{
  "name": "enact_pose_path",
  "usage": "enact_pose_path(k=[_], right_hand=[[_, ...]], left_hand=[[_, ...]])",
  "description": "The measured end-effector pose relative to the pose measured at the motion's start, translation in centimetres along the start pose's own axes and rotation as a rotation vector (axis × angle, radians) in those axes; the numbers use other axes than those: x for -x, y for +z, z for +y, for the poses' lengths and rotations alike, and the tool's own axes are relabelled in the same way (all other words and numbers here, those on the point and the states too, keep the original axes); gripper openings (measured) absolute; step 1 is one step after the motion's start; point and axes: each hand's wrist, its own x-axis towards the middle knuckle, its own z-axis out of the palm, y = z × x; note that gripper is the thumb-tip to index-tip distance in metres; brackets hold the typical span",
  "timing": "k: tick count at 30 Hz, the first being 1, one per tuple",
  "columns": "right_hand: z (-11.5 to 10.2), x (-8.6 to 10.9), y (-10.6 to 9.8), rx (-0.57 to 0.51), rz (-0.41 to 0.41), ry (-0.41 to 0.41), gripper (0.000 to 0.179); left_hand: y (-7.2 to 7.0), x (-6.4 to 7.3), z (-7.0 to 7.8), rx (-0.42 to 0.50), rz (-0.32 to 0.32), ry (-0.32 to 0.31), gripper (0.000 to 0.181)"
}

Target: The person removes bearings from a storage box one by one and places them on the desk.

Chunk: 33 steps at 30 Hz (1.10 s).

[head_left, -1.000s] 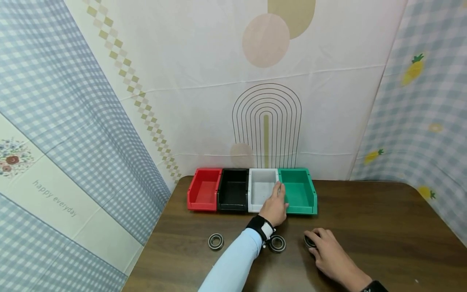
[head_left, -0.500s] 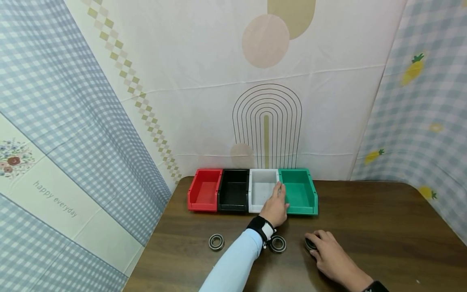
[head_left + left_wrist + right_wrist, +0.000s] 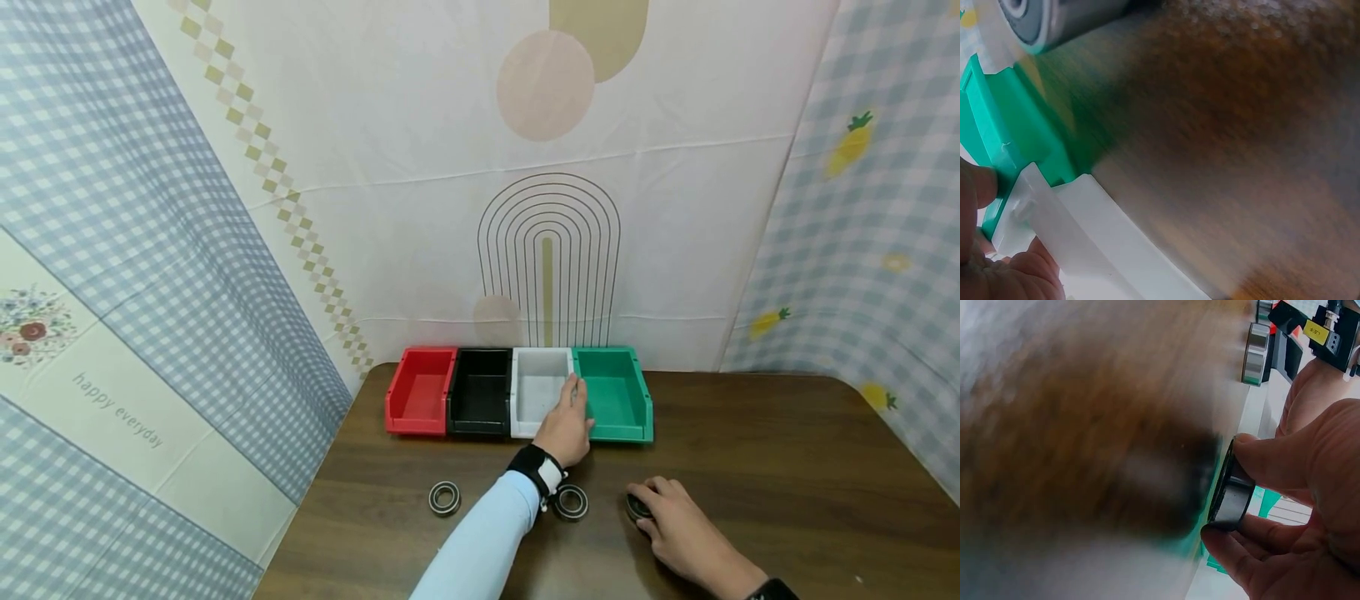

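Observation:
In the head view my left hand (image 3: 564, 432) reaches to the seam between the white bin (image 3: 536, 375) and the green bin (image 3: 617, 393). The left wrist view shows its thumb (image 3: 984, 186) at the green side and its fingers (image 3: 1036, 267) inside the white one, pinching the adjoining walls. On the table, my right hand (image 3: 684, 533) grips a dark ball bearing (image 3: 1233, 501) by its rim between thumb and fingers; the hand covers part of it in the head view. A second bearing (image 3: 572, 503) lies beside my left wrist, and a third bearing (image 3: 444, 498) lies farther left.
A red bin (image 3: 422, 390) and a black bin (image 3: 480, 392) complete the row at the back of the wooden table (image 3: 772, 467). Behind it hangs a patterned white cloth (image 3: 420, 242), with a checked cloth (image 3: 172, 217) at the left. My left forearm crosses the table's front.
Both hands stay almost where they were. The right-hand fingers shift very slightly on the bearing, and the bins and other bearings keep their places.

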Motion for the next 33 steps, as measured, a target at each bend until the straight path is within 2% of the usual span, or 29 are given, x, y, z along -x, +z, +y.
enact_pose_path(k=[13,27,33], right_hand=[[0.06,0.00,-0.04,-0.015,-0.014,0.014,0.043],[-0.04,-0.09,0.31,-0.012,0.011,-0.007,0.041],[-0.15,-0.17,0.19,-0.017,-0.005,0.014,0.042]], left_hand=[[-0.05,0.09,0.09,-0.011,0.011,0.026,0.073],[0.32,-0.03,-0.24,-0.023,0.011,0.016,0.073],[0.31,0.07,-0.13,-0.027,0.020,0.024,0.072]])
